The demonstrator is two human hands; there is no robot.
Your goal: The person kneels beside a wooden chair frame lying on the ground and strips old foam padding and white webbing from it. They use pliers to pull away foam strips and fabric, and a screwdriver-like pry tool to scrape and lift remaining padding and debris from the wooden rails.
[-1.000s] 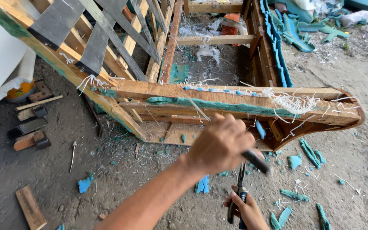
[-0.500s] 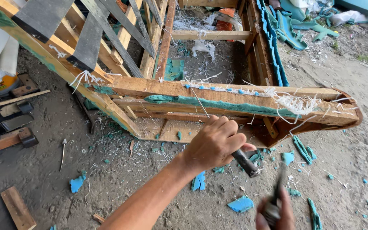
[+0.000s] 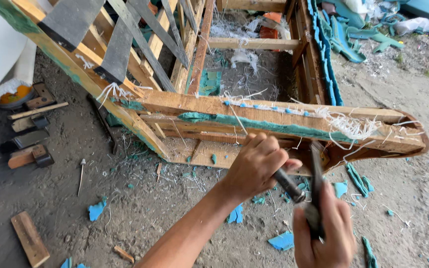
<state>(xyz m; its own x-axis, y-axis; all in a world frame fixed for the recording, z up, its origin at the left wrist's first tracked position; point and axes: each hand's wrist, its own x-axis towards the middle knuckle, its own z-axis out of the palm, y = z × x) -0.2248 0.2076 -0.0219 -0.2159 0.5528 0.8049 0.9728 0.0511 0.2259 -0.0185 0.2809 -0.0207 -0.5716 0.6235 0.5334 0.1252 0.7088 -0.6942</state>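
Note:
My left hand [image 3: 254, 166] is closed around a dark-handled tool [image 3: 290, 186], just in front of the lower rail of a stripped wooden sofa frame [image 3: 274, 106]. The handle juts out toward my right hand. My right hand [image 3: 323, 238], low at the right, grips a slim dark metal tool [image 3: 316, 178] held upright, its tip near the frame's curved right end. Teal fabric strips [image 3: 254, 124] and frayed white threads [image 3: 348, 126] still cling to the rail.
Teal fabric scraps [image 3: 281, 240] and white fibres litter the dirt ground. Wooden blocks and hand tools [image 3: 28, 144] lie at the left, with a loose wood piece [image 3: 30, 239] nearer. Dark webbing straps [image 3: 120, 44] cross the frame's upper left. More torn teal fabric [image 3: 343, 39] is piled behind.
My right hand has risen from the bottom edge and lifted its metal tool upright beside the left hand. My left hand has stayed by the lower rail.

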